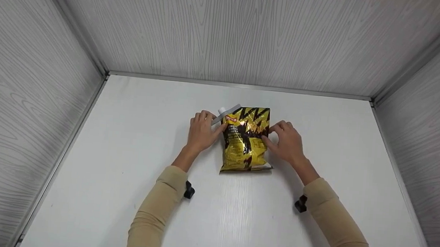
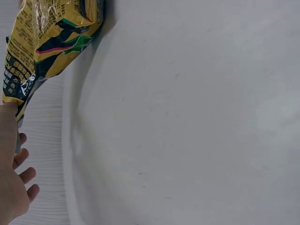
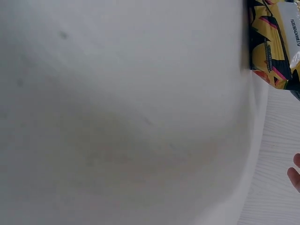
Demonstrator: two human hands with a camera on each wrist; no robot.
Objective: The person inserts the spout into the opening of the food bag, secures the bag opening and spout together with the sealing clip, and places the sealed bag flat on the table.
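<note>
A glossy yellow and black snack bag (image 1: 247,141) stands slightly tilted over the white table, between both hands. Across its upper left corner runs a grey strip-like bag clip (image 1: 226,113) with a white end. My left hand (image 1: 202,132) pinches the bag's left edge, thumb on the front, its fingers by the clip's lower end. In the left wrist view that thumb (image 2: 8,112) presses the bag's corner, while other fingers spread loosely. My right hand (image 1: 287,142) pinches the right edge between thumb and forefinger. Only two fingertips (image 3: 294,177) show in the right wrist view.
The white tabletop (image 1: 219,225) spreads around the bag. Grey wood-grain panels (image 1: 227,33) rise behind and on both sides. A small black device (image 1: 189,190) is fixed at the left wrist, and a similar black device (image 1: 300,204) at the right.
</note>
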